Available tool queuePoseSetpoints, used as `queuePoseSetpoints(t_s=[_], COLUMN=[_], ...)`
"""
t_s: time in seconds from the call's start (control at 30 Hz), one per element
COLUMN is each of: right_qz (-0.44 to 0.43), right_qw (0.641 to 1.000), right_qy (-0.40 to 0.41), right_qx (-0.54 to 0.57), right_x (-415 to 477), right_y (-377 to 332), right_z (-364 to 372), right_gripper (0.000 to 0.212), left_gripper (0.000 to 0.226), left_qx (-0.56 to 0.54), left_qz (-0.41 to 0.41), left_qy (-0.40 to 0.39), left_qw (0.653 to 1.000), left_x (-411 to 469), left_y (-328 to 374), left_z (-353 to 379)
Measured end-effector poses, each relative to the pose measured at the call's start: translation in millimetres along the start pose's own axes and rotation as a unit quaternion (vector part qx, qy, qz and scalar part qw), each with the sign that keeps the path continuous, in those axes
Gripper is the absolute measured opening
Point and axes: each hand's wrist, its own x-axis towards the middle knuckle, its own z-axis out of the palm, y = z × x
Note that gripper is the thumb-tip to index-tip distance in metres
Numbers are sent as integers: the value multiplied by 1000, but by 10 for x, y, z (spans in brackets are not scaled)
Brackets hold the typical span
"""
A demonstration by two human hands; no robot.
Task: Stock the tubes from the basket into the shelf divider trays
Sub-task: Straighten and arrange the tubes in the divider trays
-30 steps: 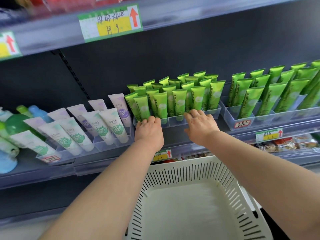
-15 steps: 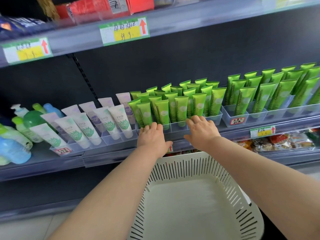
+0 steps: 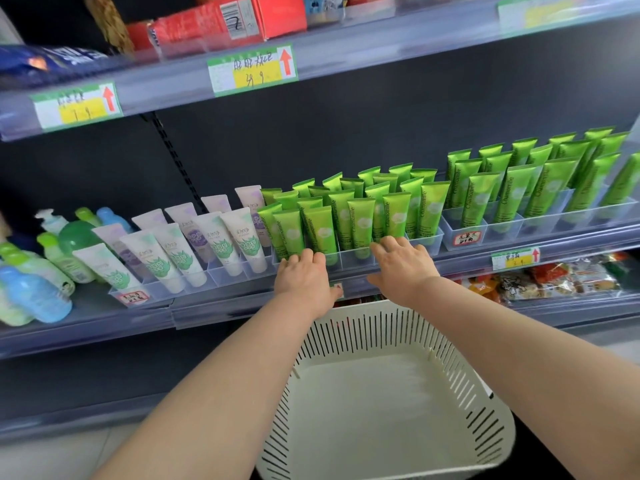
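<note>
As before, left hand (image 3: 304,278) hooks the tray (image 3: 353,260), right hand (image 3: 403,268) presses it flat-fingered; tubes (image 3: 360,220) stand upright, crimps toward twelve o'clock.

At my 12 o'clock the green tubes (image 3: 360,220) are shiny, smooth plastic. Their tray (image 3: 350,264) is clear plastic. At my 6 o'clock the basket (image 3: 381,322) is dull white plastic. At 11 o'clock I see a price tag (image 3: 254,69) that looks like paper, behind a shiny clear strip (image 3: 332,58).
</note>
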Motion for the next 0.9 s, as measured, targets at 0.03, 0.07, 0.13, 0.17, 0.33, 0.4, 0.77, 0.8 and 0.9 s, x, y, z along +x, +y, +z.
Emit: queuePoseSetpoints(t_s=[0.03, 0.07, 0.13, 0.17, 0.33, 0.4, 0.77, 0.8, 0.9], right_qz=[-1, -3, -8, -10, -2, 11, 54, 51, 52], right_qw=[1000, 1000, 1000, 1000, 999, 997, 980, 978, 970], right_qy=[-3, -8, -15, -15, 48, 76, 186, 199, 237], right_qx=[2, 5, 13, 16, 16, 16, 33, 28, 16], right_x=[-9, -17, -40, -53, -141, -171, 17, 55, 177], right_y=[9, 20, 58, 83, 279, 392, 1032, 1072, 1183], right_z=[0, -5, -31, -49, -231, -332, -591, -595, -593], right_gripper=[55, 57, 58, 57, 48, 46, 36, 34, 30], left_gripper=[71, 71, 69, 65, 34, 27, 22, 23, 23], left_qx=[-3, -9, -31, -42, -58, -71, -112, -114, -105], left_qz=[-1, -3, -11, -17, 10, 46, 130, 130, 124], left_qy=[-2, -5, -11, -11, 82, 136, 217, 215, 188], left_qw=[1000, 1000, 999, 999, 995, 987, 961, 961, 969], left_x=[0, -1, -2, -5, -32, -11, 646, 723, 941], left_y=[2, 6, 20, 33, 200, 308, 880, 919, 1014], left_z=[-2, -10, -42, -69, -301, -426, -1015, -1050, -1157])
